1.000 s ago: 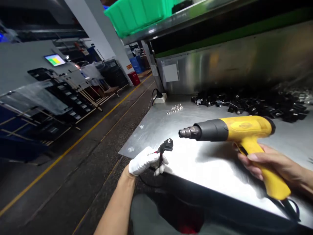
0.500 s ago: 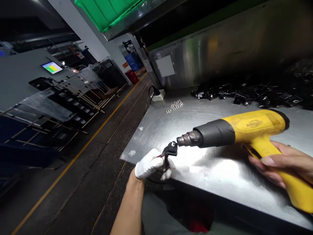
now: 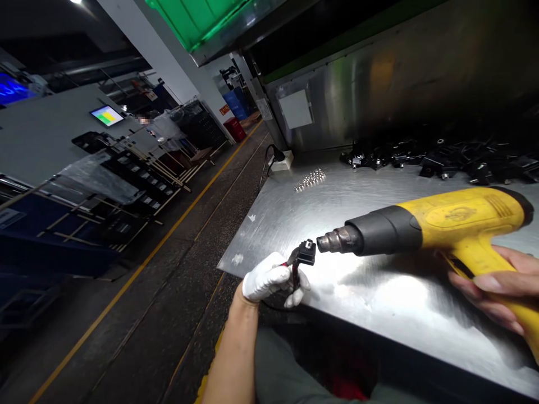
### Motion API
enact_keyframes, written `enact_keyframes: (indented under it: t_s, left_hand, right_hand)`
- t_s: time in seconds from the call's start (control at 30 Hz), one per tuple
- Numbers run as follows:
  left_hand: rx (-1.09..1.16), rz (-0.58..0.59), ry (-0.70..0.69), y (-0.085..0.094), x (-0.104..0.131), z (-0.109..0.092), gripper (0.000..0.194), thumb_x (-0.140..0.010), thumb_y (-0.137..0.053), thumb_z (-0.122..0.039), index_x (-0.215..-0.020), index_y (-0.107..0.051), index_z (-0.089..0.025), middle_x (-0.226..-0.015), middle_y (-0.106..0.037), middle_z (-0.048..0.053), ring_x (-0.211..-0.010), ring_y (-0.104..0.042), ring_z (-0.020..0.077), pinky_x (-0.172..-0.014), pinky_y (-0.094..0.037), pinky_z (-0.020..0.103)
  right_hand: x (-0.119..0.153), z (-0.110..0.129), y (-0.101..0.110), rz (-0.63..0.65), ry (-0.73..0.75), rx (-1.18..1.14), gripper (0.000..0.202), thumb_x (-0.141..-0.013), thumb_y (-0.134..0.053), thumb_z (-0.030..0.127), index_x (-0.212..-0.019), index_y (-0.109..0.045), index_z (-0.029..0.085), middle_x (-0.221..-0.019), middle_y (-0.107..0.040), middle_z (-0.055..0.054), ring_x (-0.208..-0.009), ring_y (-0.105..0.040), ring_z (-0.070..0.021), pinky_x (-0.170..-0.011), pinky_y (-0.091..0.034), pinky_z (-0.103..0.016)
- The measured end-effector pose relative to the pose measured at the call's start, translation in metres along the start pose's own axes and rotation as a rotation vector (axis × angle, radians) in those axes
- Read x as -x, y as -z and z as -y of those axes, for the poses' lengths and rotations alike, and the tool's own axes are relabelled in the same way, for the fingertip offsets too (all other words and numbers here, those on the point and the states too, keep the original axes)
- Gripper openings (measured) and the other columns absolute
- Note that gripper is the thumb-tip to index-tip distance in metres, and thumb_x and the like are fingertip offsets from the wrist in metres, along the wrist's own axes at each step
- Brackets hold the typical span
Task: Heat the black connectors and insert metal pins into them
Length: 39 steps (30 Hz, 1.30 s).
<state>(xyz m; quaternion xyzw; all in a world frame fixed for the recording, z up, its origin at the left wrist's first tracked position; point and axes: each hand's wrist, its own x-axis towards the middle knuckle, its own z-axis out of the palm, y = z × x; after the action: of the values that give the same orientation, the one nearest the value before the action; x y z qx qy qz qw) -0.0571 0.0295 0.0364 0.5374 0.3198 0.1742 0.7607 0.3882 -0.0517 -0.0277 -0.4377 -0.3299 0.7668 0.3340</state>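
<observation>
My left hand (image 3: 269,278), in a white glove, is closed round a tool with dark jaws and red on its handles. The jaws hold a small black part (image 3: 307,253) with a silvery metal piece on top, over the table's near edge. My right hand (image 3: 497,286), ungloved, grips the handle of a yellow heat gun (image 3: 458,216). The gun's metal nozzle (image 3: 337,241) points left, a small gap from the black part. Small silvery metal pieces (image 3: 310,179) lie in rows on the steel table (image 3: 362,185).
Many black parts (image 3: 446,160) are heaped along the table's back. A white power socket (image 3: 282,161) with a black plug sits at the back left corner. A green bin (image 3: 202,22) hangs over at the top. Far left, a person (image 3: 162,128) is near racks.
The whole view has shifted, so the table and both hands appear farther right. The nozzle and the black part keep about the same small gap. Both grips are unchanged.
</observation>
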Motion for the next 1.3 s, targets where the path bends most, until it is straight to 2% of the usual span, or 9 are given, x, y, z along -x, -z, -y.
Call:
enact_keyframes:
  t_s: [0.1,0.3,0.4,0.53,0.7,0.8,1.0,1.3]
  left_hand:
    - [0.004,0.006,-0.004,0.001,0.0,0.0,0.059,-0.08,-0.067,-0.06,-0.095,-0.074,-0.003,-0.062,-0.066,0.013,-0.047,-0.056,0.0158,-0.045,-0.043,0.026]
    - [-0.004,0.024,-0.003,0.002,0.0,-0.002,0.059,-0.081,-0.065,-0.059,-0.095,-0.074,-0.002,-0.063,-0.067,0.014,-0.048,-0.058,0.0169,-0.046,-0.044,0.027]
    - [-0.011,0.032,0.001,0.002,0.0,-0.003,0.059,-0.082,-0.065,-0.059,-0.095,-0.074,-0.002,-0.064,-0.067,0.014,-0.048,-0.058,0.0166,-0.046,-0.044,0.026]
    - [-0.012,0.035,0.001,0.003,-0.001,-0.003,0.062,-0.08,-0.065,-0.062,-0.095,-0.073,-0.002,-0.064,-0.067,0.014,-0.048,-0.058,0.0169,-0.047,-0.043,0.026]
    - [0.0,0.036,0.005,0.004,0.0,0.0,0.059,-0.081,-0.065,-0.061,-0.091,-0.073,-0.003,-0.065,-0.067,0.014,-0.049,-0.058,0.0171,-0.048,-0.044,0.027]
    - [0.006,0.037,0.004,0.005,0.0,0.001,0.058,-0.08,-0.066,-0.061,-0.09,-0.073,-0.004,-0.065,-0.067,0.014,-0.048,-0.058,0.0169,-0.047,-0.042,0.026]
    - [-0.002,0.035,0.004,0.006,0.0,0.002,0.06,-0.08,-0.067,-0.061,-0.094,-0.073,-0.003,-0.065,-0.067,0.014,-0.048,-0.058,0.0172,-0.047,-0.042,0.027]
    - [-0.005,0.029,0.013,0.005,0.001,0.001,0.061,-0.079,-0.066,-0.062,-0.095,-0.073,-0.003,-0.064,-0.067,0.013,-0.049,-0.059,0.0176,-0.047,-0.042,0.026]
  right_hand:
    - [0.001,0.005,-0.005,-0.002,-0.048,-0.002,0.037,-0.076,-0.074,0.052,-0.09,-0.07,0.018,-0.059,-0.058,-0.007,-0.048,-0.049,-0.0161,-0.047,-0.044,-0.028]
    - [-0.006,-0.004,0.011,0.076,-0.052,-0.038,0.034,-0.077,-0.074,0.049,-0.094,-0.071,0.02,-0.061,-0.059,-0.006,-0.049,-0.05,-0.0172,-0.045,-0.046,-0.03]
    - [-0.006,-0.005,0.012,0.077,-0.049,-0.046,0.033,-0.078,-0.073,0.048,-0.094,-0.07,0.019,-0.064,-0.06,-0.007,-0.05,-0.051,-0.017,-0.046,-0.047,-0.029]
    - [-0.001,0.003,-0.003,0.052,-0.038,-0.037,0.036,-0.074,-0.077,0.049,-0.091,-0.07,0.018,-0.059,-0.057,-0.005,-0.048,-0.048,-0.0152,-0.044,-0.044,-0.027]
    - [0.008,0.028,-0.035,-0.089,-0.04,-0.005,0.04,-0.066,-0.083,0.05,-0.084,-0.069,0.017,-0.057,-0.055,-0.004,-0.047,-0.047,-0.0136,-0.043,-0.041,-0.025]
    - [0.011,0.037,-0.048,-0.129,-0.054,-0.003,0.042,-0.06,-0.087,0.05,-0.08,-0.069,0.017,-0.055,-0.055,-0.003,-0.046,-0.047,-0.0127,-0.043,-0.041,-0.024]
    - [0.01,0.036,-0.05,-0.144,-0.018,-0.038,0.04,-0.061,-0.087,0.047,-0.08,-0.069,0.017,-0.063,-0.056,-0.002,-0.046,-0.047,-0.0115,-0.041,-0.042,-0.023]
    - [0.01,0.035,-0.05,-0.16,-0.014,-0.034,0.039,-0.061,-0.087,0.047,-0.079,-0.069,0.018,-0.061,-0.056,-0.002,-0.047,-0.048,-0.0106,-0.041,-0.042,-0.022]
